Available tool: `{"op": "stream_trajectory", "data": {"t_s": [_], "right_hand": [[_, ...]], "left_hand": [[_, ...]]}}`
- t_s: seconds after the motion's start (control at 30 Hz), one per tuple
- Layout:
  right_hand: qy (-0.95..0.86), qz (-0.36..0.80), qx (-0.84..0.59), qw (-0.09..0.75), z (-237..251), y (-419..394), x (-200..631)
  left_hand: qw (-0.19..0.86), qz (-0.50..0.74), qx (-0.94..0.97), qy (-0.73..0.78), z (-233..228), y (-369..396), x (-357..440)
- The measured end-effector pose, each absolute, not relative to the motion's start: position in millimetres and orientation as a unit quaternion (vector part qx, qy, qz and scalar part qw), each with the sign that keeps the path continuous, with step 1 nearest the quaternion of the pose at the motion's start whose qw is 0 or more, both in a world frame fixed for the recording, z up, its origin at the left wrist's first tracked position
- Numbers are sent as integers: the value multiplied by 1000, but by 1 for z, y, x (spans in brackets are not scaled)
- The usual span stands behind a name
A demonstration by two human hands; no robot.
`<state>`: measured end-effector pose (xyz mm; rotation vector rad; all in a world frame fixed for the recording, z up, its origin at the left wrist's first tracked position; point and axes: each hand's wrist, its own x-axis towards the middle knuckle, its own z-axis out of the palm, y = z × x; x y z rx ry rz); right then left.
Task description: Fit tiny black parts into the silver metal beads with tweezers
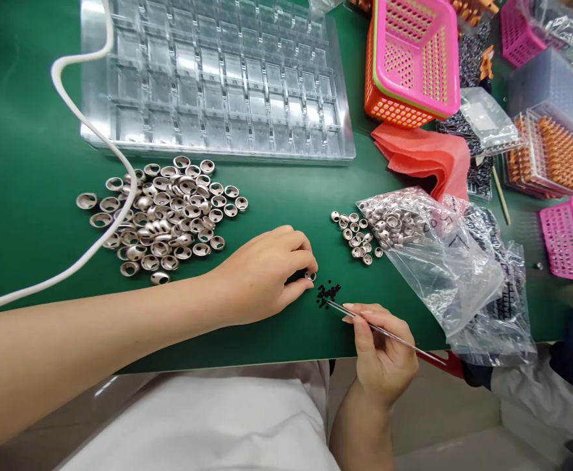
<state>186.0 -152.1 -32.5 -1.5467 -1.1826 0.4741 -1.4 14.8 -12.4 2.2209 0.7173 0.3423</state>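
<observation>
My left hand point(271, 275) is closed, pinching a small silver metal ring-like part point(310, 276) between thumb and fingers just above the green table. My right hand point(383, 350) holds thin metal tweezers point(379, 329). Their tips reach into a little heap of tiny black pieces point(326, 294), and I cannot tell whether they grip one. Left of my left hand spreads a large pile of silver metal rings with holes point(169, 212). A smaller cluster of silver parts point(356, 237) lies beyond the black pieces, beside an open clear plastic bag point(434, 255) holding more of them.
A clear compartment tray point(218, 78) lies at the back. A white cable point(85, 121) crosses the ring pile. Stacked plastic baskets point(414, 59), red sheet material point(428, 157) and a box of orange parts point(544, 154) stand to the right. Part of another person point(551, 379) shows at lower right.
</observation>
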Motion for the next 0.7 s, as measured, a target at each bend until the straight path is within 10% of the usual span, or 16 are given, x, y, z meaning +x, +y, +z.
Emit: {"op": "stream_trajectory", "data": {"t_s": [0.7], "right_hand": [[-480, 146, -658, 562, -29, -149, 181]], "left_hand": [[387, 157, 866, 277, -17, 14, -1]]}}
